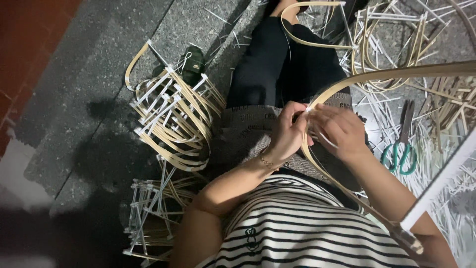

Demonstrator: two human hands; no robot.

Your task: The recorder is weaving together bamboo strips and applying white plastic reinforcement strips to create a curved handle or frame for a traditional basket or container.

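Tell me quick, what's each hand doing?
Left hand: closed, pinching the bent cane strip.
Right hand: closed on the same strip.

**Materials and finishes**

Your hands work a bent strip [347, 82]: pale cane or bamboo, smooth, faintly glossy. White ties [156, 101]: plastic, slick. Scissors [402, 144]: dull metal blades, green plastic handles. Floor [99, 74]: speckled stone, rough and matt. Striped shirt [297, 223]: soft knit cloth.

The hands, left [286, 134] and right [342, 131], meet on a cane hoop [377, 77] over the lap. Left of the legs, tied hoops [173, 124] lie stacked on the floor [99, 74]; scissors [401, 149] lie right, among offcuts [436, 164].
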